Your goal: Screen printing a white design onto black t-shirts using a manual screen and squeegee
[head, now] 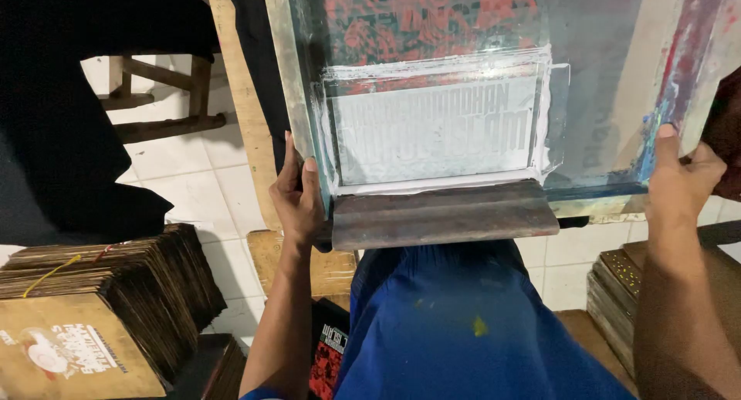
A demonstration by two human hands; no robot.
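A screen-printing frame (pixel 297 83) with a taped mesh and white ink lies tilted over a wooden table. A wooden squeegee (pixel 444 213) rests across its near edge. My left hand (pixel 297 195) grips the frame's near left corner, thumb on the metal side. My right hand (pixel 683 180) holds the near right corner, thumb on the paint-stained side of the frame. Dark fabric hangs under the frame at the left.
A stack of brown cardboard-backed sheets (pixel 108 292) sits at the lower left. Another stack (pixel 617 288) stands at the right. A wooden stool (pixel 158 91) is on the white tiled floor. My blue trousers (pixel 463 323) fill the lower middle.
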